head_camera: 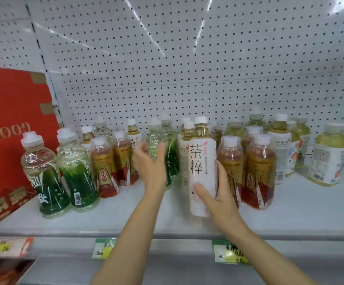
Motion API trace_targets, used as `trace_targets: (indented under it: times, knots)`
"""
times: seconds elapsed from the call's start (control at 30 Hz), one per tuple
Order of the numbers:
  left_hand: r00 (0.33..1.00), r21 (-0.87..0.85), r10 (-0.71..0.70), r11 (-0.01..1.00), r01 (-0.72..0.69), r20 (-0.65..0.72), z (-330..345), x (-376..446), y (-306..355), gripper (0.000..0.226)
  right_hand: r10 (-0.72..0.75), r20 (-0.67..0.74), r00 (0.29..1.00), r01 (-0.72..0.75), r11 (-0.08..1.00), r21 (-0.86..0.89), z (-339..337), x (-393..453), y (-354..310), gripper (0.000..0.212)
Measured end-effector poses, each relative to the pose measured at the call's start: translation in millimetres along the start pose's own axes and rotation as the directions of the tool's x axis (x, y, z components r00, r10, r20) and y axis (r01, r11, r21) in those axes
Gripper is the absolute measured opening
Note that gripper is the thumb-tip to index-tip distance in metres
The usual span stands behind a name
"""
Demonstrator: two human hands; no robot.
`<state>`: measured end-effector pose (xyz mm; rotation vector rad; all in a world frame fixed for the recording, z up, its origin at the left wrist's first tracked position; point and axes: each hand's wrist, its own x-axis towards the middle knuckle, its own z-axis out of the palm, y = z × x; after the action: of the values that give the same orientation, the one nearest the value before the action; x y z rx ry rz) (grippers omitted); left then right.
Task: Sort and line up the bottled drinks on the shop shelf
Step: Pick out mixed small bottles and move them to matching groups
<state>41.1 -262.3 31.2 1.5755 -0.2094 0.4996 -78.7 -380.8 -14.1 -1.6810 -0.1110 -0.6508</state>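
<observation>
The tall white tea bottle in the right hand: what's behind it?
Behind the white tea bottle, two more white-capped bottles of the same kind stand in a row. Anything further back is covered.
</observation>
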Motion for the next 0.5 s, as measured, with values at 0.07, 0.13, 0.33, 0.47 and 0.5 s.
trace_targets:
  times: [0.07,0.13,0.33,0.47,0.5]
  knots:
    - [0.995,0.181,-0.101,0.978,0.102,-0.018,-4.8,23.9,-18.5,0.093,0.041,0.007,0.999,-0.041,0.999,-0.022,3.1,6.4,6.9,0.082]
    - [0.986,0.294,-0.123,0.952,0.087,0.109,-1.5,36.4,-32.5,0.111,0.071,0.011,0.997,-0.07,0.997,-0.023,7.9,13.0,12.3,0.08]
    - [0.97,0.279,-0.072,0.96,0.004,0.234,2.9,47.8,-42.0,0.094,0.135,-0.081,0.988,-0.139,0.989,-0.044,30.9,30.1,22.3,0.08]
    - [0.971,0.221,-0.046,0.975,-0.007,0.236,-8.7,39.9,-39.9,0.078,0.116,-0.11,0.987,-0.129,0.984,-0.126,37.2,42.0,25.3,0.081]
    - [0.971,0.201,-0.038,0.98,-0.01,0.234,-12.2,37.0,-39.7,0.077,0.106,-0.108,0.988,-0.123,0.98,-0.159,37.6,44.2,27.0,0.081]
